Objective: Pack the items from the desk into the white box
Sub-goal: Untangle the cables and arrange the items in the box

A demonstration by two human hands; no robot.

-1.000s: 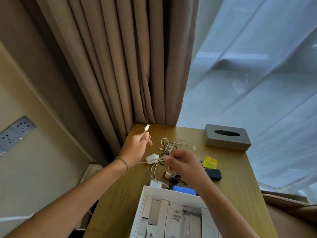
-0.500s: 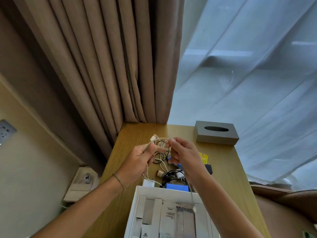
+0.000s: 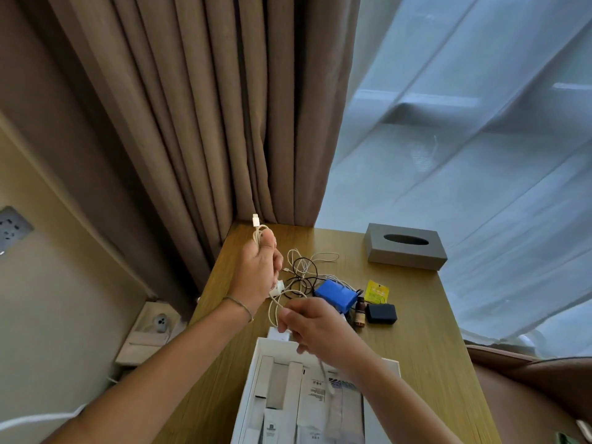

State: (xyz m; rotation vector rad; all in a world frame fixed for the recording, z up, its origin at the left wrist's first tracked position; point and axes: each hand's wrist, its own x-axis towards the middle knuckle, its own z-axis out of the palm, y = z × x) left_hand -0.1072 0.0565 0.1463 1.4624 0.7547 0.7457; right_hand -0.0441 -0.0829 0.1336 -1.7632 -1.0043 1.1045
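My left hand (image 3: 258, 272) is raised over the desk's left side, closed around a looped white cable (image 3: 260, 230) whose plug sticks up above my fingers. My right hand (image 3: 315, 328) pinches a lower stretch of the same cable just above the white box (image 3: 253, 373); the cable's tail hangs blurred over the box. The box stands open at the near edge with several white packets inside. On the desk lie tangled black and white cables (image 3: 304, 267), a blue block (image 3: 336, 296), a small brown bottle (image 3: 359, 312), a yellow sachet (image 3: 377, 290) and a black case (image 3: 381, 313).
A grey tissue box (image 3: 405, 246) sits at the far right of the wooden desk (image 3: 423, 347). Brown curtains (image 3: 198, 123) hang behind it, sheer curtains to the right. A floor socket unit (image 3: 150, 331) lies left of the desk, a wall socket (image 3: 12, 225) further left.
My hands, close together half a second ago, have drawn apart: the left rose with the cable coil, the right dropped toward the box holding the cable's lower part.
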